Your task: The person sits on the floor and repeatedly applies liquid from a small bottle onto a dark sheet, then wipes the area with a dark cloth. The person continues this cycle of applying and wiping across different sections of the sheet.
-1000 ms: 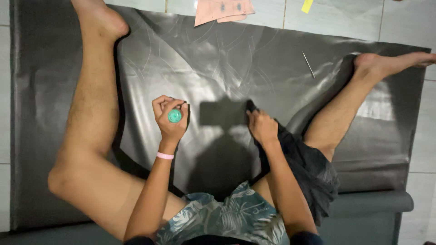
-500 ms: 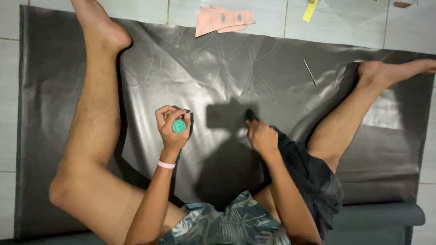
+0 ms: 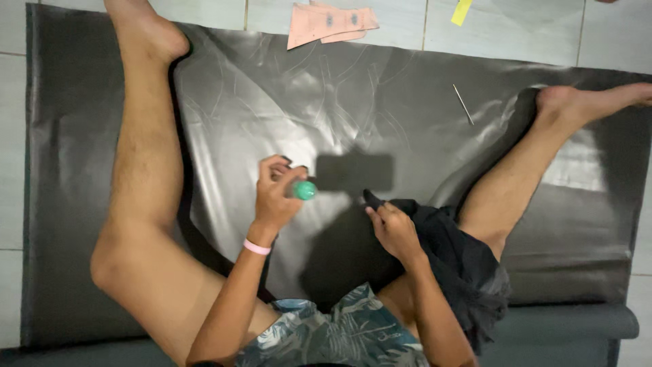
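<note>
Grey, glossy sheet material (image 3: 380, 102) covers the tiled floor (image 3: 530, 34), creased and catching light, and I sit on it with legs spread so its middle stays flat between them. My left hand (image 3: 275, 197) is lifted just above the sheet, fingers curled shut around a small round green object (image 3: 305, 190), likely a marker or chalk piece, its tip pointing toward 3 o'clock. My right hand (image 3: 394, 228) is closed, pinching the edge of a black cloth (image 3: 455, 258) that is bunched over my right thigh; it looks soft and matte against the shiny sheet. At 12 o'clock, off the sheet, lie pink paper pattern pieces (image 3: 329, 20), flat and angular, with a yellow strip (image 3: 462, 10) nearby. A thin metal needle or pin (image 3: 463, 104) rests at 2 o'clock, near my right foot (image 3: 577, 102).
</note>
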